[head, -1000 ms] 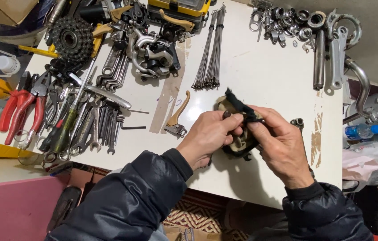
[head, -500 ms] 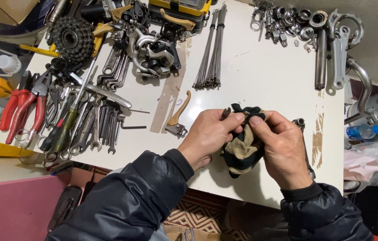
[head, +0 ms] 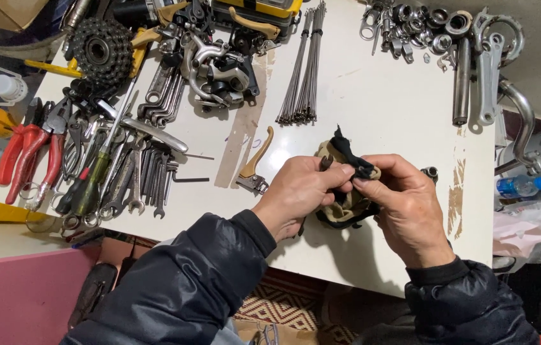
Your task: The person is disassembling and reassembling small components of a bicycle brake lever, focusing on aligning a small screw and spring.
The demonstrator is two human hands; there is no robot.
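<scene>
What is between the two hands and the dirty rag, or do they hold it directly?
Nothing visible stands between them. The left hand and the right hand both grip the rag directly, above the white table. A small metal part shows at the left fingertips.

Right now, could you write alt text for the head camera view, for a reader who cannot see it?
Two bare hands, the left hand and the right hand, hold a dirty tan and black rag between them above a white table. Wrenches, red pliers, a toothed cog cluster, thin spokes and other metal bicycle parts lie scattered across it.
</scene>
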